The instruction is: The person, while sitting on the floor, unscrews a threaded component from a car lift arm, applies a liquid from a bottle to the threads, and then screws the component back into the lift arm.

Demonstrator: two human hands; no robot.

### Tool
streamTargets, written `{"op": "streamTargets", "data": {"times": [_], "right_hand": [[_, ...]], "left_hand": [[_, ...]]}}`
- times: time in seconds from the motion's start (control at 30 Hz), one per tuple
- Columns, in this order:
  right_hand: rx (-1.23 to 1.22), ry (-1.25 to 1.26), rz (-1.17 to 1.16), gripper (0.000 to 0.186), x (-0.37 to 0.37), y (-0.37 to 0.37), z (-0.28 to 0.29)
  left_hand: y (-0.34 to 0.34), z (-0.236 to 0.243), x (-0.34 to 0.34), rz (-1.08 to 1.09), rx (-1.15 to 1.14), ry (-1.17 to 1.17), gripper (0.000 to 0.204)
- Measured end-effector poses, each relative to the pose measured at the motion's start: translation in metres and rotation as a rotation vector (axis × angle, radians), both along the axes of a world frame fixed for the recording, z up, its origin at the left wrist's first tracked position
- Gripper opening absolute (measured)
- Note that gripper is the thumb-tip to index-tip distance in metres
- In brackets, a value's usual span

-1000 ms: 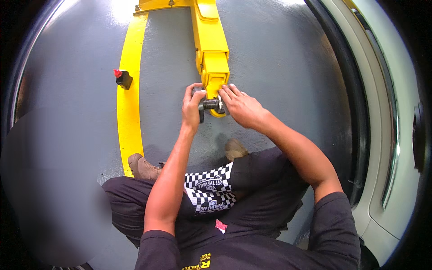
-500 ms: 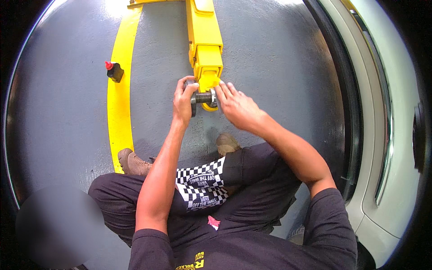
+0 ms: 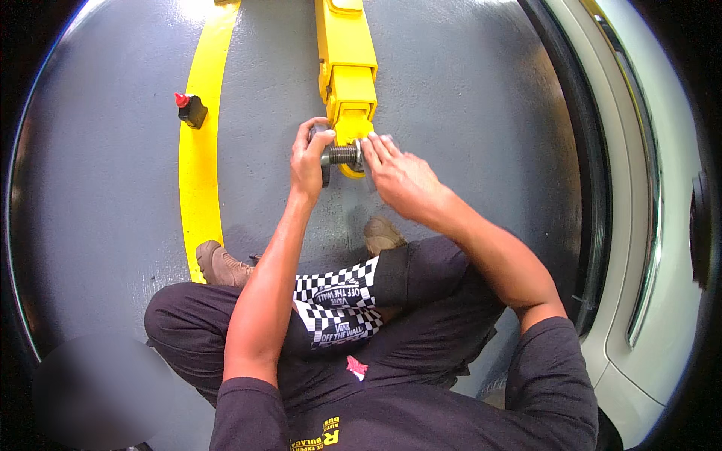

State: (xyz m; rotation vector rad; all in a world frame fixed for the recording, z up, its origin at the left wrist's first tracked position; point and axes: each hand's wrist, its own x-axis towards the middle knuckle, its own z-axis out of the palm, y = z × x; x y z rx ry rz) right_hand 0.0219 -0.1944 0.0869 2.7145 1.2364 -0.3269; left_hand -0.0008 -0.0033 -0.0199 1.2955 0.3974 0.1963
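A threaded lift pad lies sideways in front of the tip of a yellow lift arm [image 3: 351, 90]. Its dark round plate is on the left, and the ridged metal screw [image 3: 344, 155] runs to the right. My left hand [image 3: 307, 165] is closed round the plate, thumb near the screw. My right hand [image 3: 402, 177] has its fingers stretched out and pressed together, lying flat by a metal ring at the screw's far end. Those fingertips are slightly smeared, and they partly hide that end.
A small black bottle [image 3: 193, 113] with a red cap stands on a yellow floor stripe [image 3: 201, 173] to the left. On my right is a pale car body [image 3: 624, 353] with dark trim. My legs are folded on the grey floor [image 3: 459, 98].
The whole view has shifted slightly, so the floor things sit a little higher. My right fingers have moved slightly at the screw's end; my left hand keeps its hold.
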Motion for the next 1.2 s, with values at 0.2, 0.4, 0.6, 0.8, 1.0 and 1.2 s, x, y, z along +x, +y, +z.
{"op": "streamTargets", "data": {"times": [0.2,0.4,0.6,0.8,1.0,1.2], "right_hand": [[-0.055,0.086,0.013,0.063,0.020,0.012,0.013],[-0.080,0.021,-0.015,0.063,0.014,0.011,0.010],[-0.046,0.044,0.034,0.064,0.011,0.007,-0.001],[-0.045,-0.071,0.013,0.063,0.028,0.000,-0.003],[-0.092,-0.094,0.055,0.057,-0.003,0.021,0.004],[-0.142,0.025,0.047,0.070,0.035,-0.001,-0.005]], "left_hand": [[0.002,-0.007,-0.003,0.027,0.016,-0.076,0.045],[-0.001,0.007,-0.006,0.059,-0.101,-0.091,0.041],[0.002,0.002,-0.007,0.028,-0.114,-0.072,0.042],[-0.010,0.004,0.002,0.036,-0.164,-0.103,0.042],[0.009,-0.011,-0.002,0.066,-0.100,-0.126,0.042],[-0.011,-0.019,0.006,0.062,0.015,-0.205,0.037]]}}
